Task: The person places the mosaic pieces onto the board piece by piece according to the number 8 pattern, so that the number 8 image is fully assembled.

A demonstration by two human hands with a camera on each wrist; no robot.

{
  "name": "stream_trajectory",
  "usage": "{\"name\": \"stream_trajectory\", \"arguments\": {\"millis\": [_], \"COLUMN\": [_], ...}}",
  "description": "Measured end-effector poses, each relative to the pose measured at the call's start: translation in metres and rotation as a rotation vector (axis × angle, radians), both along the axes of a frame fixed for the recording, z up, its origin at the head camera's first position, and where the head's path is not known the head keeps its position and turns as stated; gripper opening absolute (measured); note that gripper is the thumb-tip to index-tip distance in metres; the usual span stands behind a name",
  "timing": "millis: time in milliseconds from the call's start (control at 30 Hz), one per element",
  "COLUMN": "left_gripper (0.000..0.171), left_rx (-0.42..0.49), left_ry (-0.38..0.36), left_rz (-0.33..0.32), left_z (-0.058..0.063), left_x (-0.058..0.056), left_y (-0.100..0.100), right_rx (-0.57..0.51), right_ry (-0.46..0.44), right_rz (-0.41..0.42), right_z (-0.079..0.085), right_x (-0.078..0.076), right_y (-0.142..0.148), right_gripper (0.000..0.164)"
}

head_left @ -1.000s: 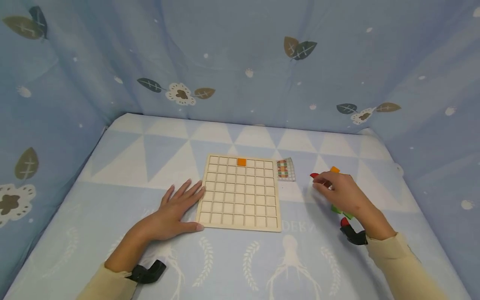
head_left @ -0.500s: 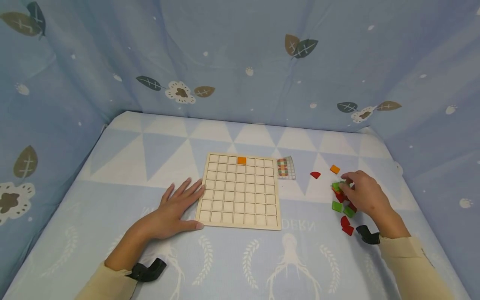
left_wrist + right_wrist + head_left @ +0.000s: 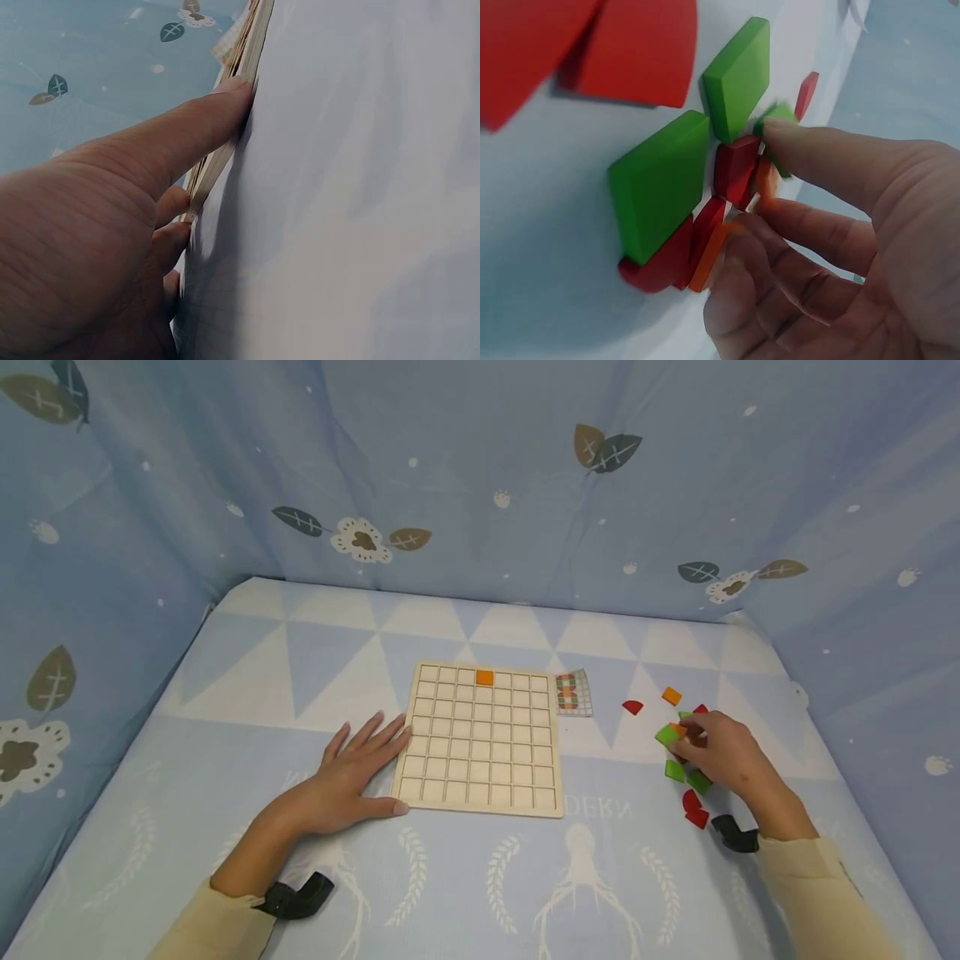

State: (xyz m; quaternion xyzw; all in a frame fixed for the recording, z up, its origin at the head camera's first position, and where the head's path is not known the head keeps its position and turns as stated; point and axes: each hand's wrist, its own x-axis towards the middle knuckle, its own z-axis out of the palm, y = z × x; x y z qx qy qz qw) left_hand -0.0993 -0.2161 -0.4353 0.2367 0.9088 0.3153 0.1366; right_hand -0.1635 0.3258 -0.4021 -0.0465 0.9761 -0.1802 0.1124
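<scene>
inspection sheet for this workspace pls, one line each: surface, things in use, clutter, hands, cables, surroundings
Surface: blue-and-white patterned cloth.
Things in use: gridded board with one orange square in its far row; small pattern card at its right; loose red pieces, green pieces and orange pieces farther right.
Clutter: nothing seen.
Hands: left hand touches the board's left edge, fingers spread; right hand is among the pieces, thumb on a green one, grip unclear.
Cables: nothing seen.
Surroundings: blue hanging fabric with leaf and flower prints.
</scene>
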Motion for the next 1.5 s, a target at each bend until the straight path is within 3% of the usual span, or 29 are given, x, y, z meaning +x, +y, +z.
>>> {"name": "stream_trajectory", "arguments": {"millis": [133, 467, 600, 767, 1033, 1233, 1367, 1500], "left_gripper": [0.097, 0.097, 0.097, 0.098, 0.098, 0.098, 0.099, 0.099], "left_rx": [0.003, 0.003, 0.011, 0.013, 0.014, 0.003, -0.002, -0.008], "left_ry": [-0.001, -0.001, -0.008, -0.013, -0.010, -0.009, -0.007, -0.007], "left_rz": [0.004, 0.008, 0.005, 0.008, -0.001, -0.002, -0.006, -0.003], "left_z": [0.002, 0.003, 0.004, 0.003, 0.003, 0.003, 0.003, 0.003], "left_x": [0.000, 0.000, 0.000, 0.000, -0.001, -0.002, -0.002, -0.001], "left_y": [0.000, -0.003, -0.003, -0.003, -0.002, 0.000, 0.001, -0.001], "right_rx": [0.000, 0.004, -0.001, -0.012, 0.004, -0.009, -0.048, -0.128], "right_ry": [-0.022, -0.081, -0.113, -0.065, -0.098, -0.123, -0.083, -0.031], "right_rz": [-0.038, -0.093, -0.085, -0.025, -0.082, -0.140, -0.138, -0.083], "right_z": [0.000, -0.001, 0.000, 0.002, 0.002, 0.007, 0.016, 0.026], "right_x": [0.003, 0.004, 0.002, 0.000, -0.004, 0.001, 0.003, -0.006], "right_y": [-0.001, -0.002, -0.002, -0.007, -0.011, -0.007, -0.012, -0.034], "right_gripper": [0.050, 0.022, 0.028, 0.038, 0.032, 0.034, 0.031, 0.025]}}
